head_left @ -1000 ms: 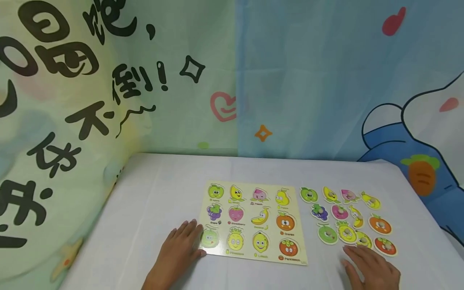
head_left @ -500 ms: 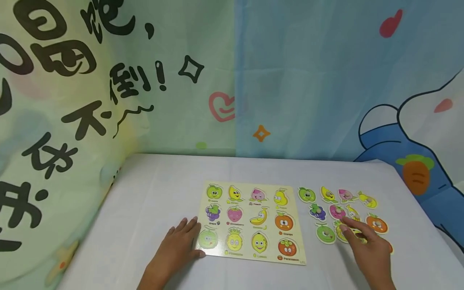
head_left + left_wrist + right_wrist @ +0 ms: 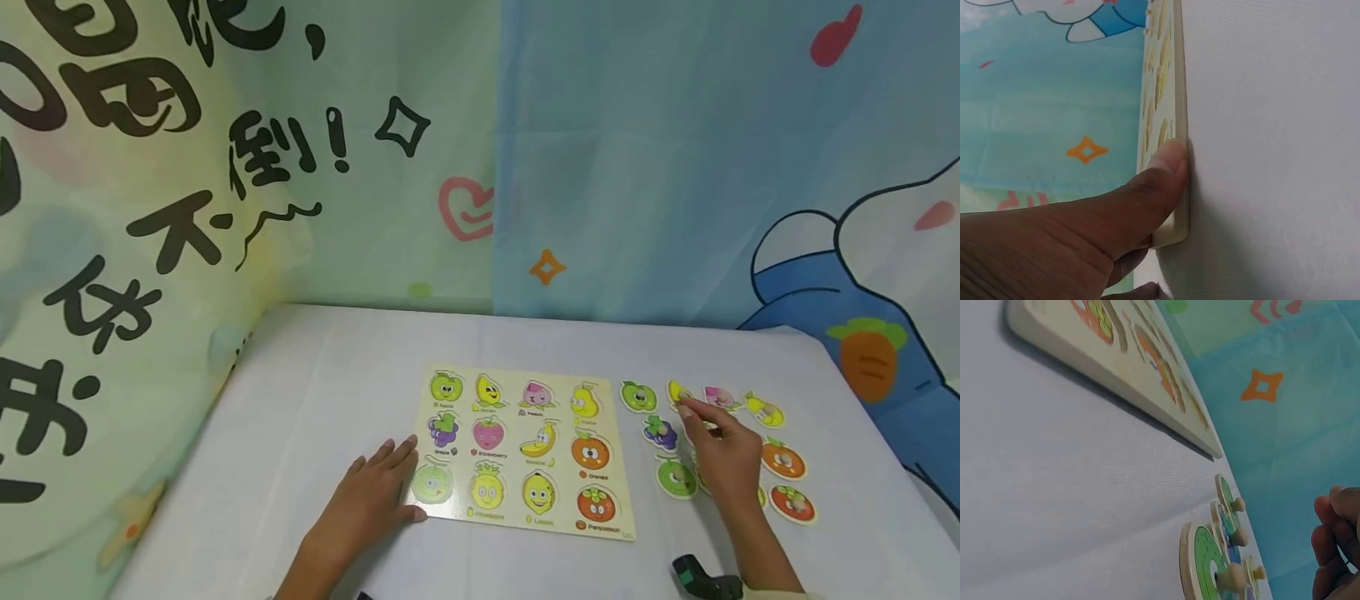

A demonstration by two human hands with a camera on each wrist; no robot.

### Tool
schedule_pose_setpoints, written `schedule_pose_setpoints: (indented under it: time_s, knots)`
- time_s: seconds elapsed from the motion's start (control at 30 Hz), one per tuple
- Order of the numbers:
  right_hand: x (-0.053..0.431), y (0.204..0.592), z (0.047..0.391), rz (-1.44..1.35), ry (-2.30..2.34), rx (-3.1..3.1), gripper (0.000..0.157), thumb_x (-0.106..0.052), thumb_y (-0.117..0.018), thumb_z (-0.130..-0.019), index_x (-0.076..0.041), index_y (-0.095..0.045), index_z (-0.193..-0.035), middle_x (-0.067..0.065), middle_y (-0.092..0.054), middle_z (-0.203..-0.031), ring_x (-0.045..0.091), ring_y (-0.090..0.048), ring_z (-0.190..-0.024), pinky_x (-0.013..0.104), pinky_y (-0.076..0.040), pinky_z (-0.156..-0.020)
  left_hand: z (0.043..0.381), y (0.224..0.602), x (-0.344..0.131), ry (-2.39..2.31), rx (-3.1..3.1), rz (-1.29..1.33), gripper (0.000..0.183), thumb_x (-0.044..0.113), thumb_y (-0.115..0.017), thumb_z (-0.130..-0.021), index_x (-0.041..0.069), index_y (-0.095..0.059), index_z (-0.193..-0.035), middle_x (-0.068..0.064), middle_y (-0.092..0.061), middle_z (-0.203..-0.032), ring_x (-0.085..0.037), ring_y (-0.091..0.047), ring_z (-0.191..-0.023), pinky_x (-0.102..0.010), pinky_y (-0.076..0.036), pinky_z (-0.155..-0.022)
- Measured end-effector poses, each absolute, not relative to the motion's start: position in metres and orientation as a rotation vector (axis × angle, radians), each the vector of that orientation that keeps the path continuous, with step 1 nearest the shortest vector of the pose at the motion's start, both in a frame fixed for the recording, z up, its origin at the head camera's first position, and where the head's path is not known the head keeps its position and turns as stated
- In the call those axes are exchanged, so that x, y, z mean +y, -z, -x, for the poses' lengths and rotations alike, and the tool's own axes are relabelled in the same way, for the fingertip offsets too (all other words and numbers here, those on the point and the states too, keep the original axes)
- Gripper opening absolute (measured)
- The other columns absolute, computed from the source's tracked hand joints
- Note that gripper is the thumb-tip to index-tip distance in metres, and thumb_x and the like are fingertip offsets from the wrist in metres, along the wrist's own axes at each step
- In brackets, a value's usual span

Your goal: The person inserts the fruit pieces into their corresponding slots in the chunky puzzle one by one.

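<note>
My left hand (image 3: 375,492) lies by the left edge of a cream wooden fruit puzzle board (image 3: 507,462), fingers extended. In the left wrist view its thumb (image 3: 1169,159) presses on the rim near a corner. My right hand (image 3: 723,454) reaches over the loose puzzle pieces, bent fingertips near the yellow mango piece (image 3: 677,390). In the right wrist view the fingers (image 3: 1329,515) are apart from the knobs in sight and nothing shows between them. Green apple (image 3: 638,397), grape (image 3: 660,433) and round green (image 3: 677,478) pieces lie left of this hand; it covers several others.
Peach (image 3: 722,397), pear (image 3: 764,410), orange (image 3: 783,458) and persimmon (image 3: 792,504) pieces lie right of the hand. The white-covered table (image 3: 337,367) meets a printed curtain (image 3: 645,167). A black device (image 3: 705,579) shows by the right wrist.
My right hand has moved from the front of the loose pieces, up and across them, to the mango piece at the back. The left hand stays at the board's left edge.
</note>
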State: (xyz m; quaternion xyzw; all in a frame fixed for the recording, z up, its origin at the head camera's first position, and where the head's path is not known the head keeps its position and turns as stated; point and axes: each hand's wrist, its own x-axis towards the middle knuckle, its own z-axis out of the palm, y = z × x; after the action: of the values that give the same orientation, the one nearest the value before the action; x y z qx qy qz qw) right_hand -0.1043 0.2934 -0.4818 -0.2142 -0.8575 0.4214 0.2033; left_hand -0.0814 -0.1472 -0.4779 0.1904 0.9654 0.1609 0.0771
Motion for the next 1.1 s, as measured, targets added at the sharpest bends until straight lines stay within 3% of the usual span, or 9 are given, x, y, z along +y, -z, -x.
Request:
schedule_pose_setpoints:
  time_s: [0.17,0.4,0.57,0.73,0.8,0.97,1.1]
  knots:
    - [0.289,0.491,0.123,0.520,-1.168,-2.450,0.030,-0.029,-0.062,-0.097,-0.011,-0.072,-0.118,0.006,-0.070,-0.115,0.008,-0.056,-0.095,0.018,-0.041,-0.070,0.082,0.473,-0.145,-0.469,2.847,-0.527,0.079,0.036,-0.087,-0.067,0.002,-0.058,-0.133,-0.007,-0.047,-0.146,-0.036,-0.041,-0.134,-0.068,-0.039,-0.095]
    - [0.283,0.495,0.144,0.415,-1.168,-2.554,0.026,-0.018,-0.061,-0.097,-0.006,-0.070,-0.118,0.013,-0.068,-0.113,0.026,-0.055,-0.112,0.043,-0.043,-0.092,0.086,0.469,-0.137,-0.382,2.849,-0.561,0.080,0.038,-0.089,-0.063,0.002,-0.062,-0.128,-0.010,-0.052,-0.141,-0.039,-0.046,-0.129,-0.065,-0.041,-0.095]
    - [0.288,0.494,0.149,0.398,-1.133,-2.627,0.025,-0.016,-0.062,-0.096,-0.004,-0.071,-0.117,0.016,-0.067,-0.114,0.032,-0.055,-0.110,0.050,-0.043,-0.091,0.088,0.468,-0.128,-0.364,2.839,-0.576,0.080,0.040,-0.089,-0.062,0.002,-0.063,-0.127,-0.011,-0.053,-0.140,-0.038,-0.046,-0.129,-0.063,-0.043,-0.094]
    - [0.292,0.494,0.152,0.297,-1.037,-2.662,0.025,-0.014,-0.064,-0.094,-0.001,-0.070,-0.115,0.022,-0.067,-0.111,0.041,-0.056,-0.109,0.065,-0.025,-0.099,0.089,0.468,-0.126,-0.362,2.838,-0.572,0.080,0.040,-0.089,-0.063,0.003,-0.062,-0.128,-0.010,-0.052,-0.142,-0.037,-0.045,-0.131,-0.062,-0.042,-0.096]
    - [0.292,0.494,0.154,0.262,-0.969,-2.688,0.026,-0.013,-0.063,-0.094,0.000,-0.070,-0.115,0.024,-0.067,-0.111,0.044,-0.056,-0.107,0.069,-0.020,-0.095,0.090,0.469,-0.126,-0.361,2.844,-0.589,0.080,0.040,-0.089,-0.063,0.003,-0.062,-0.128,-0.010,-0.052,-0.142,-0.038,-0.045,-0.130,-0.061,-0.043,-0.096]
    - [0.289,0.496,0.160,0.223,-0.814,-2.759,0.026,-0.012,-0.066,-0.092,0.001,-0.069,-0.116,0.024,-0.066,-0.111,0.045,-0.057,-0.105,0.064,-0.025,-0.082,0.090,0.469,-0.127,-0.366,2.839,-0.617,0.080,0.041,-0.089,-0.063,0.002,-0.063,-0.127,-0.010,-0.052,-0.142,-0.039,-0.046,-0.129,-0.061,-0.044,-0.095]
    - [0.286,0.493,0.165,0.204,-0.729,-2.829,0.024,-0.011,-0.066,-0.091,0.000,-0.070,-0.113,0.026,-0.065,-0.110,0.048,-0.053,-0.103,0.069,-0.024,-0.084,0.090,0.470,-0.128,-0.363,2.838,-0.605,0.081,0.041,-0.089,-0.062,0.002,-0.062,-0.128,-0.011,-0.052,-0.142,-0.039,-0.044,-0.131,-0.061,-0.043,-0.096]
